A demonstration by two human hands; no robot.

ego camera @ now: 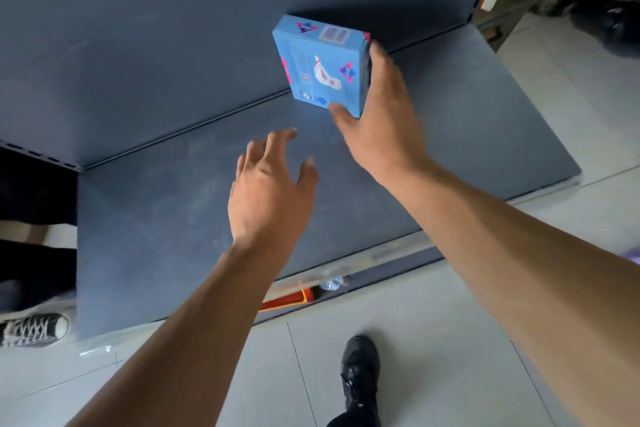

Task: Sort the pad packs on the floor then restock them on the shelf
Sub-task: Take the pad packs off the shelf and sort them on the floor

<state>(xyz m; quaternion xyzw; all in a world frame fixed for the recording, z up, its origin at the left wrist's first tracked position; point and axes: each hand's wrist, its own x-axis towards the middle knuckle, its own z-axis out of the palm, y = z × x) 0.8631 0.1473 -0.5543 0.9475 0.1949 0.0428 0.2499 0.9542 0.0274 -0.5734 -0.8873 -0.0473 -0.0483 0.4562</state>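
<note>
Pad pack (323,68), upper centre, is stood on the shelf (207,218), gripped by right hand (377,107); left hand (268,194) is spread, empty. Restocking is judged barely begun.

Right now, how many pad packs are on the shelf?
1. A blue pad pack stands upright near the back of the dark shelf, with the right hand gripping its right side. The floor where other packs may lie is mostly out of view.

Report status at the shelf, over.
Right hand grips blue pad pack, upright at back of shelf. Left hand open, hovering, holding nothing. Nothing else on that shelf board.
</note>
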